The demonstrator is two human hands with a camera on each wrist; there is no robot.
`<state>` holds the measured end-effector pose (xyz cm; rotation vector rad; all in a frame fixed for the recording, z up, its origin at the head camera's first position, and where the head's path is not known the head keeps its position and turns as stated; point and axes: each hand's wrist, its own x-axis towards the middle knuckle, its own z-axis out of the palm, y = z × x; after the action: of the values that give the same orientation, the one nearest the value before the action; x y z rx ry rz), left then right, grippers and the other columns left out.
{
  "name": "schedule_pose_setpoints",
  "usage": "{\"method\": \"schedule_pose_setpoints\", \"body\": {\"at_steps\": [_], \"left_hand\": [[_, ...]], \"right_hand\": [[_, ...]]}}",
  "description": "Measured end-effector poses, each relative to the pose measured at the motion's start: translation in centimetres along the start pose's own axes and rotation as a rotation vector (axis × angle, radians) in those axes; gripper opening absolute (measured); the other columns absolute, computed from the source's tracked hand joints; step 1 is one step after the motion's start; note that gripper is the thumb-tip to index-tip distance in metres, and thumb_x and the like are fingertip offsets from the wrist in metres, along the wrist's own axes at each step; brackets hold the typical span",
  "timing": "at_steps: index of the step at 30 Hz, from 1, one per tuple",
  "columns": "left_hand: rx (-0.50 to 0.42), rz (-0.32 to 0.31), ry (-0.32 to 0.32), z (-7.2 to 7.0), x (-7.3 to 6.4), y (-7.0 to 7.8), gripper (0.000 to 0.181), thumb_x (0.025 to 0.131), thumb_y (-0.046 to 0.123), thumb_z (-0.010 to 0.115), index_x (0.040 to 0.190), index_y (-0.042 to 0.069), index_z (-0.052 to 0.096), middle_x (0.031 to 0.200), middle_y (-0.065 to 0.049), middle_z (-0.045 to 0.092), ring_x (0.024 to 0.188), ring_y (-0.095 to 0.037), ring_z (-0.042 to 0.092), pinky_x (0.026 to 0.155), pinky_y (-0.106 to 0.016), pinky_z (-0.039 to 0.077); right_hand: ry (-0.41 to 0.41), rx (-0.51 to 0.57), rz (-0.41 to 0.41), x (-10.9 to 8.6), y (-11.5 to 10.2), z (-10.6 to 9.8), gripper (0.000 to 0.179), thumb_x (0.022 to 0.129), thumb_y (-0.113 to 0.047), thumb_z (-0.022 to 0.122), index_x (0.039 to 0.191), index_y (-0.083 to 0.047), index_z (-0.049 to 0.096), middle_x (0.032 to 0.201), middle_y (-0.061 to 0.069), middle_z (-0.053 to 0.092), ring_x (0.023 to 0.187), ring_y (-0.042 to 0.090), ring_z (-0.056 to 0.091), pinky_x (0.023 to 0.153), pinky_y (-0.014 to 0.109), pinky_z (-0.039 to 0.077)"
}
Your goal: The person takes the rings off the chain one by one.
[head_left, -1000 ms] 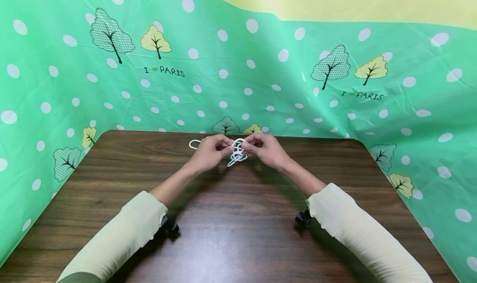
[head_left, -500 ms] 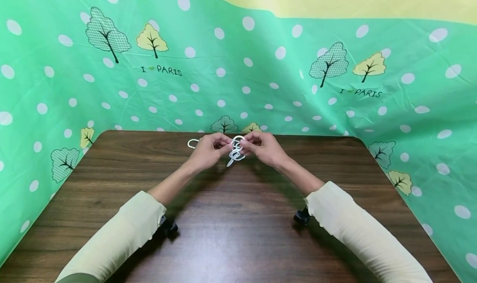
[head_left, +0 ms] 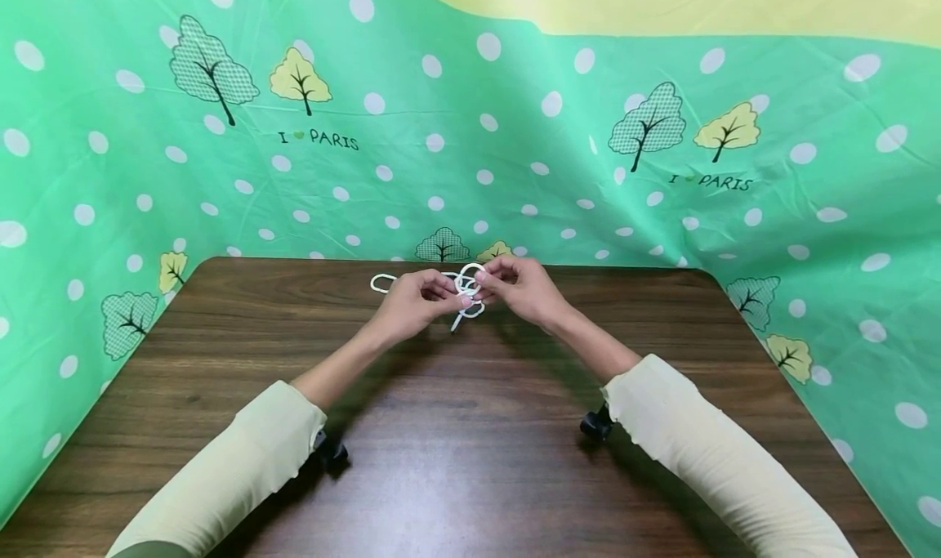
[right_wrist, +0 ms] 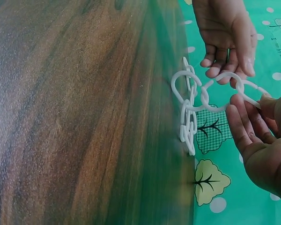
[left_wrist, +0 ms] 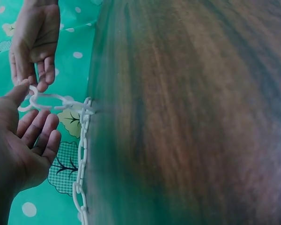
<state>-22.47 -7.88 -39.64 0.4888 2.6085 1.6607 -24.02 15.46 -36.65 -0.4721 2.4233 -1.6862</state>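
At the table's [head_left: 470, 427] far edge, your left hand [head_left: 415, 303] and right hand [head_left: 524, 290] each pinch the chain [head_left: 468, 291], grips closed thumb to finger. More of it lies along that edge.

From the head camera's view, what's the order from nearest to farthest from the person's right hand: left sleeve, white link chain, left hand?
1. White link chain: pinched by the right hand.
2. Left hand: just across the chain, to the left.
3. Left sleeve: farther left and closer to the person.
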Motion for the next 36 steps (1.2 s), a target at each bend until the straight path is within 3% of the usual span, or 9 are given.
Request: {"method": "schedule_pose_setpoints", "body": {"at_steps": [6,11,17,25,36], "left_hand": [[0.047,0.010,0.011,0.62,-0.03,0.04,0.035,0.094,0.019,0.094,0.120,0.001,0.077,0.109,-0.014,0.085,0.097,-0.022,0.079,0.085,-0.027,0.061],[0.095,-0.004,0.043,0.99,0.03,0.08,0.030,0.098,0.019,0.090,0.121,0.003,0.078,0.108,-0.012,0.086,0.097,-0.024,0.078,0.087,-0.031,0.059],[0.109,0.010,0.053,0.93,-0.05,-0.07,0.025,0.101,0.019,0.086,0.120,0.005,0.079,0.108,-0.012,0.085,0.093,-0.022,0.074,0.082,-0.030,0.056],[0.137,0.066,0.066,0.64,-0.02,-0.31,0.019,0.107,0.021,0.080,0.118,0.005,0.081,0.104,-0.011,0.084,0.089,-0.018,0.071,0.078,-0.027,0.053],[0.160,0.105,0.058,0.50,0.15,-0.06,0.019,0.109,0.019,0.076,0.121,0.004,0.081,0.105,-0.012,0.084,0.095,-0.024,0.074,0.086,-0.032,0.055]], "right_hand": [[0.005,0.005,0.001,-0.01,0.21,0.19,0.022,0.113,-0.010,0.070,0.121,0.010,0.072,0.108,0.023,0.079,0.099,0.032,0.083,0.098,0.056,0.067],[0.009,0.005,0.002,-0.13,0.31,0.43,0.021,0.113,-0.009,0.069,0.121,0.011,0.072,0.107,0.022,0.079,0.094,0.024,0.083,0.099,0.060,0.066],[0.003,-0.003,-0.013,-0.25,0.43,0.56,0.023,0.113,-0.008,0.068,0.121,0.014,0.070,0.103,0.020,0.079,0.086,0.014,0.080,0.093,0.052,0.070],[-0.004,-0.050,-0.015,-0.27,0.68,0.60,0.021,0.113,-0.009,0.068,0.120,0.011,0.072,0.103,0.021,0.078,0.092,0.029,0.081,0.092,0.052,0.069],[-0.035,-0.115,-0.060,-0.30,0.66,0.61,0.022,0.113,-0.011,0.069,0.120,0.009,0.075,0.104,0.023,0.080,0.088,0.019,0.079,0.094,0.055,0.069]]}}
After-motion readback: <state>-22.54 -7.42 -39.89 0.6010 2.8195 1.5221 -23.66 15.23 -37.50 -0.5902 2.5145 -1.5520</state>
